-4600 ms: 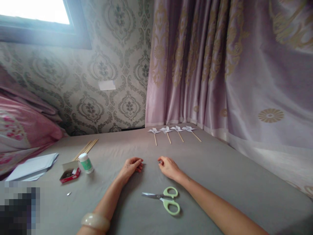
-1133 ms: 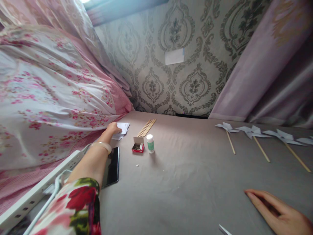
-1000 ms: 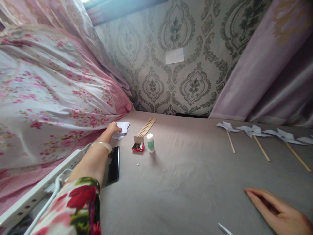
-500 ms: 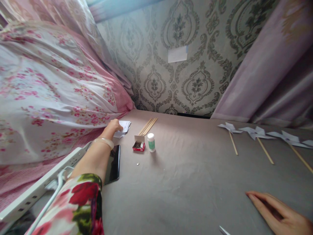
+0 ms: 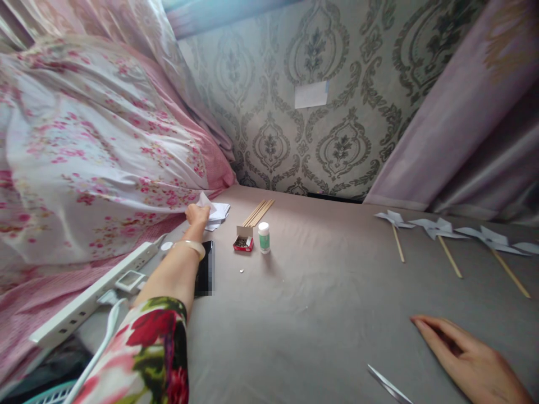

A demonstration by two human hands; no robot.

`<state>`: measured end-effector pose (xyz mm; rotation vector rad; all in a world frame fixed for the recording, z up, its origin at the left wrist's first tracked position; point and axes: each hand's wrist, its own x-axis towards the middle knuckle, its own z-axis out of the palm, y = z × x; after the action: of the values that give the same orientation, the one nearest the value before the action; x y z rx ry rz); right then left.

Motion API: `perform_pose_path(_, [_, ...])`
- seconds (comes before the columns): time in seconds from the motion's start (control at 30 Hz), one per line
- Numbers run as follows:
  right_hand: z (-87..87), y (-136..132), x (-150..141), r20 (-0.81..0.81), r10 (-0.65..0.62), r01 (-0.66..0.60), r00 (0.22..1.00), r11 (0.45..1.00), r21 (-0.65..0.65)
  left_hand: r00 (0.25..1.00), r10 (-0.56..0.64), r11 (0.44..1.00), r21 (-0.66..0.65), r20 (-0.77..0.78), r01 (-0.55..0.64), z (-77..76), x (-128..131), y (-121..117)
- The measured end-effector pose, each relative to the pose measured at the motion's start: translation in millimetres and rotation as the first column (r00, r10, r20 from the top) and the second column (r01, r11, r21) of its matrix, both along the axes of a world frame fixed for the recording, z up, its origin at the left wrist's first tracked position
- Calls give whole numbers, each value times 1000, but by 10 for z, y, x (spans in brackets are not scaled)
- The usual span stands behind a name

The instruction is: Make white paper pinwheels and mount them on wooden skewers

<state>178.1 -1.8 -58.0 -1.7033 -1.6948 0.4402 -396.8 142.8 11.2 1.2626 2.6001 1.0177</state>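
Observation:
My left hand (image 5: 197, 214) reaches far out on the left, its fingers closed on a white paper sheet (image 5: 204, 199) whose corner stands up. That sheet is raised at the left side of a stack of white papers (image 5: 221, 211). My right hand (image 5: 471, 353) rests on the grey tabletop (image 5: 320, 336) at lower right, thumb and fingertips together, nothing visible in them. Left of it lies a pair of pale pointed blades, perhaps scissors (image 5: 387, 383), partly cut off by the frame's edge.
Thin wooden sticks (image 5: 260, 212), a small red box (image 5: 243, 244) of little metal pieces and a white-green bottle (image 5: 264, 238) stand mid-left. Several paper pinwheels (image 5: 440, 229) lie at right. A black device (image 5: 205, 272) and power strip (image 5: 96, 294) are beside my left arm.
My left hand has lifted the edge of a paper sheet from the stack. The view has shifted slightly, showing more of the blades. My right hand keeps its pose.

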Motion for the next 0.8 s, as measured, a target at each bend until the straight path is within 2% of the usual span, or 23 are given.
perform_pose_path(0.07, [-41, 10, 28, 24, 11, -11, 1000, 1000, -3, 982, 187, 972, 141, 30, -189, 41, 141, -30])
perform_pose_path(0.13, [-99, 23, 62, 51, 13, -13, 999, 1000, -5, 955, 289, 914, 276, 72, -297, 115, 318, -15])
perform_pose_path(0.2, [-152, 34, 90, 65, 7, -8, 998, 1000, 8, 939, 326, 853, 395, 109, -341, 222, 521, 31])
perform_pose_path(0.33, [-190, 39, 108, 81, 10, -12, 997, 1000, 19, 944, 302, 775, 542, 136, -326, 510, 987, 125])
perform_pose_path(0.4, [-177, 31, 105, 80, 9, -11, 997, 1000, 15, 957, 208, 676, 677, 204, -291, 670, 1253, 136])
perform_pose_path(0.5, [-141, 14, 99, 75, 17, -17, 997, 1000, 6, 960, 30, 549, 798, 278, -248, 873, 1697, 87])
perform_pose_path(0.6, [-110, 4, 94, 70, 14, -13, 997, 1000, -10, 927, -154, 474, 849, 342, -235, 950, 2200, -57])
perform_pose_path(0.7, [-98, -6, 86, 66, 8, -8, 998, 1000, 3, 840, -357, 462, 859, 408, -221, 849, 2758, -326])
perform_pose_path(0.8, [-98, -21, 84, 43, 17, -18, 999, 1000, 23, 694, -585, 487, 866, 420, -114, 606, 3296, -720])
